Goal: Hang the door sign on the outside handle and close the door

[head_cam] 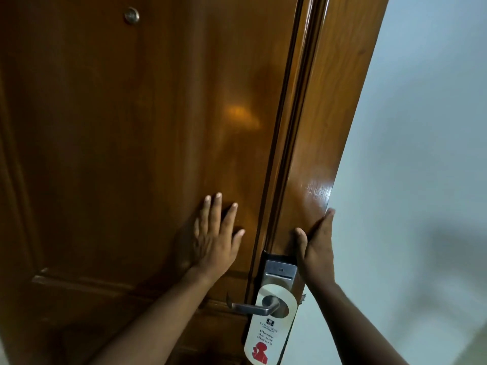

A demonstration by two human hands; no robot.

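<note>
A white door sign (pixel 266 335) with red print hangs by its hole on the metal lever handle (pixel 253 307) of the brown wooden door (pixel 126 143). My left hand (pixel 213 241) lies flat on the door panel above the handle, fingers spread. My right hand (pixel 316 246) rests on the wooden door frame (pixel 329 122), thumb on the frame's face and fingers around its outer edge, just above the metal card lock plate (pixel 279 272). The door appears to sit against the frame.
A peephole (pixel 131 15) sits high on the door. A pale wall (pixel 421 154) runs along the right of the frame.
</note>
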